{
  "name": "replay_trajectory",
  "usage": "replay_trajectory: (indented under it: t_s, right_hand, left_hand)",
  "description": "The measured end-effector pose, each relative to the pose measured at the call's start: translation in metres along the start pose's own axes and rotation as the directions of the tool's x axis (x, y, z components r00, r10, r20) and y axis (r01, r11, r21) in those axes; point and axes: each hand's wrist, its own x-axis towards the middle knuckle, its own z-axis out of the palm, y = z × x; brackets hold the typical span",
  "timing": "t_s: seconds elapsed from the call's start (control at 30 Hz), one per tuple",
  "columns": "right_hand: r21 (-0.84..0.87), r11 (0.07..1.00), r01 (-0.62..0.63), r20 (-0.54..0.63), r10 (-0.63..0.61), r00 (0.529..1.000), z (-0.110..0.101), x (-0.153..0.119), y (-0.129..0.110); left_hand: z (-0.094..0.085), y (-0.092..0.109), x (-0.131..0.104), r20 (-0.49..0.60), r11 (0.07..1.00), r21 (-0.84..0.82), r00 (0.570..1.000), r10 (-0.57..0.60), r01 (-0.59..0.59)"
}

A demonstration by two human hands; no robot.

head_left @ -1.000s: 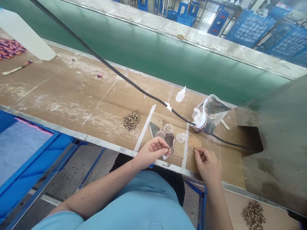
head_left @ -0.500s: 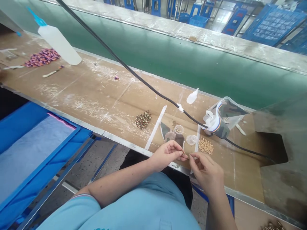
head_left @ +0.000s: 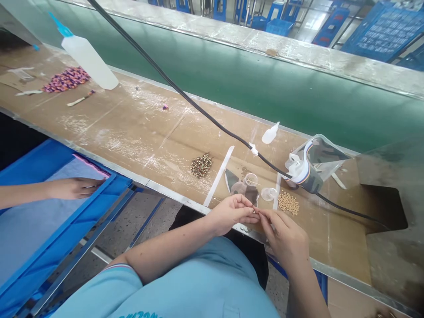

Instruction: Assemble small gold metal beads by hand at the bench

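Note:
My left hand (head_left: 233, 214) is closed in a pinch on a tiny brownish piece, too small to make out. Its fingertips meet those of my right hand (head_left: 281, 227), also pinched; whatever it grips is hidden. Just beyond the hands are a round clear cup (head_left: 251, 179) with a thin stick in it and a clear lid (head_left: 268, 194). Small tan beads (head_left: 288, 203) lie in a pile to the right. A heap of dark and gold small pieces (head_left: 201, 165) sits left of the white tape strip (head_left: 219, 176).
A black cable (head_left: 185, 97) crosses above the table. Further off are a small white bottle (head_left: 270, 133), a clear bag (head_left: 326, 152), a large bottle (head_left: 89, 62) and pink-purple pieces (head_left: 66, 80). Another person's hand (head_left: 77, 188) is over the blue crate (head_left: 39, 238) at left.
Another person's hand and forearm have come into view over the blue crate at left. My right fingertips have closed in against my left ones. The view has shifted slightly.

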Motion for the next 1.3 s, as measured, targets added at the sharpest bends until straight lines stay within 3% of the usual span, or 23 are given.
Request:
replay_trajectory:
  t_s: [0.4, 0.63, 1.07, 1.3]
  right_hand:
    - [0.181, 0.976, -0.120, 0.040, 0.115, 0.993, -0.0040, 0.0054, 0.0027]
    - [0.181, 0.967, -0.181, 0.110, 0.163, 0.980, -0.0024, 0.0029, 0.0016]
    - [0.245, 0.950, -0.196, 0.108, 0.174, 0.979, -0.0047, 0.0078, -0.0003]
    - [0.256, 0.929, -0.265, 0.124, 0.240, 0.963, -0.0032, 0.0060, 0.0003]
  left_hand:
    - [0.0026, 0.0041, -0.0012, -0.019, 0.994, -0.102, 0.999, -0.046, 0.044]
    - [0.0003, 0.0015, -0.0032, -0.013, 0.996, -0.086, 1.000, -0.016, 0.014]
    - [0.0027, 0.0010, -0.0036, -0.054, 0.996, -0.092, 0.998, -0.011, 0.006]
    - [0.0019, 0.0004, -0.0035, -0.041, 0.995, -0.099, 0.999, 0.001, -0.005]
